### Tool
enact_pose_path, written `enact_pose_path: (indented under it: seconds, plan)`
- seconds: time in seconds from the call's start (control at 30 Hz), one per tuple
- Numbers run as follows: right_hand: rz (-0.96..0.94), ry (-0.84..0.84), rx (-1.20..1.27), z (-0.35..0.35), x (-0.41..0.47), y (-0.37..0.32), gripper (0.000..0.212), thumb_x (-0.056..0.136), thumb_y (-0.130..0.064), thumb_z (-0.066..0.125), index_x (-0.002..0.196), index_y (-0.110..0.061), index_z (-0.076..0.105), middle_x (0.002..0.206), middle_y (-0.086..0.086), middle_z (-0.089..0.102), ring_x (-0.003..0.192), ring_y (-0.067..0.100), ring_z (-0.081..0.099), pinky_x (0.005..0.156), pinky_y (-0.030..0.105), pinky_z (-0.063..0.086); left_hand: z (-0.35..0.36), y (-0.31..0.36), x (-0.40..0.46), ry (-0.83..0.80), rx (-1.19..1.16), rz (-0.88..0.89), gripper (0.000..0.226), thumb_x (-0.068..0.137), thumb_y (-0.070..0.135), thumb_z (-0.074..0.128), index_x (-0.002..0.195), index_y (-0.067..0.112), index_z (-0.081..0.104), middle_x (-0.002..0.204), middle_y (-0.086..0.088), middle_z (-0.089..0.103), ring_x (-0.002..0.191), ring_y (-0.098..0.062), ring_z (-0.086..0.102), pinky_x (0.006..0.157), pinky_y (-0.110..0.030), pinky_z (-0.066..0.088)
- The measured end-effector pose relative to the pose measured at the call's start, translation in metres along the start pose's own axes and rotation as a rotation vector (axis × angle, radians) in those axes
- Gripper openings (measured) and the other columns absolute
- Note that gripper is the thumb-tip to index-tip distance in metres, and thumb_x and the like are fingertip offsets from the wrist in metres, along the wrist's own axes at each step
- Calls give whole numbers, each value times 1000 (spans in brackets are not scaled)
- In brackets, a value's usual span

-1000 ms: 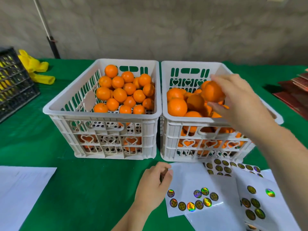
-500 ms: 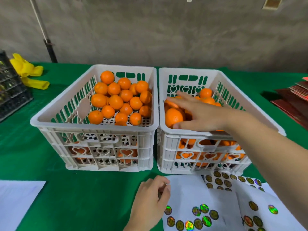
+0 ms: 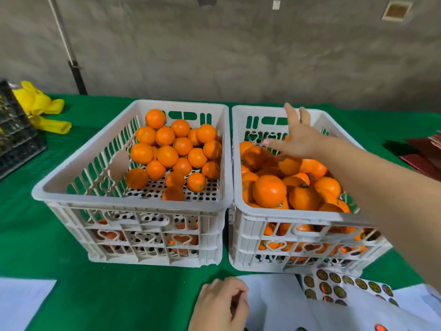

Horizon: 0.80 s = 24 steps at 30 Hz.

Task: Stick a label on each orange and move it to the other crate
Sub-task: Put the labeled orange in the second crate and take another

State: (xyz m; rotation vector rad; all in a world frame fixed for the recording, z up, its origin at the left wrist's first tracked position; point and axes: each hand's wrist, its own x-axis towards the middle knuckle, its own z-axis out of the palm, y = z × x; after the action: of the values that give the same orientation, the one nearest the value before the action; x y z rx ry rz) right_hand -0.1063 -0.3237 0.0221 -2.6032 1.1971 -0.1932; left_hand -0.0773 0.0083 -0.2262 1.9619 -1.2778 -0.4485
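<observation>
Two white plastic crates stand side by side on the green cloth. The left crate (image 3: 133, 201) holds a loose layer of oranges (image 3: 167, 155). The right crate (image 3: 298, 215) is piled higher with oranges (image 3: 269, 191). My right hand (image 3: 301, 137) hovers over the back of the right crate's pile, fingers spread, holding nothing. My left hand (image 3: 220, 304) rests at the bottom with its fingers curled at the left edge of a white label sheet (image 3: 274, 304). Whether a label sits between its fingers is hidden. Round shiny labels (image 3: 334, 286) lie on sheets in front of the right crate.
Yellow gloves (image 3: 40, 108) and a black crate (image 3: 14, 130) sit at the far left. Dark red folders (image 3: 424, 154) lie at the right edge. A white paper (image 3: 21, 304) covers the bottom left corner. A pole (image 3: 71, 58) leans on the grey wall.
A second ago my right hand held an orange over the right crate. It then swept low across the pile and is now raised, spread and holding nothing. My left hand stayed at the sheet.
</observation>
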Motion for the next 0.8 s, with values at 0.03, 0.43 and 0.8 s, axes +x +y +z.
enact_pose_path:
  seconds: [0.03,0.43,0.8]
  plan:
    - [-71,-73,17,-5,-7,-4,117,77,-79,65,159,-43,-11,168,2,-22,156,36,12,122,50,22,0,0,0,-1,2,3,34,85,64,36,106,50,59,96,28,59,100,6,50,90,-11,40]
    - [-291,-524,-206,2,-34,-2,68,75,-43,87,127,-50,43,123,-14,56,106,13,58,83,37,55,4,1,1,15,68,-24,18,81,68,35,98,70,42,98,28,57,97,10,45,85,-9,38]
    - [-72,-669,-427,0,-58,6,127,68,-71,81,159,-46,-4,165,-5,-3,154,34,15,118,52,34,8,-3,1,33,77,-20,26,83,63,38,108,60,46,92,23,57,95,7,47,80,-10,41]
